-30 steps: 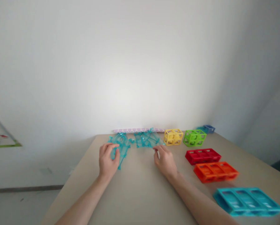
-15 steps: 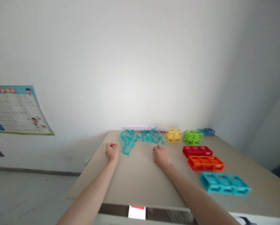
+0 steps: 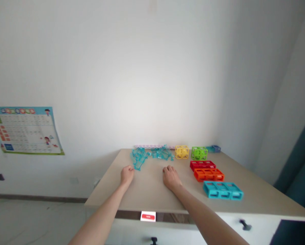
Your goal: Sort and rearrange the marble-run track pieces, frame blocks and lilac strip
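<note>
My left hand [image 3: 127, 175] is a loose fist above the left part of the tabletop [image 3: 148, 192], thumb side up, with no object showing in it. Just beyond it lies a cluster of clear turquoise plastic pieces [image 3: 139, 157]. My right hand [image 3: 171, 177] rests palm down near the middle, its fingers curled under and nothing visible in them. Behind that hand is a second heap of turquoise pieces [image 3: 163, 153]. To its right are a red block frame [image 3: 202, 165], an orange one [image 3: 208, 175] and a light-blue one [image 3: 223, 190], apart from the hand.
A yellow cube frame [image 3: 182, 152] and a green one [image 3: 199, 153] stand at the back, with a small blue block [image 3: 215, 148] further right. A patterned strip [image 3: 154, 147] lies along the wall. Below the tabletop, a partly open drawer holds a red-and-white item [image 3: 148, 216].
The view has shifted, showing more of the drawer fronts and the curtain. My left hand has moved a little right and nearer me. The blocks have stayed where they lay.
</note>
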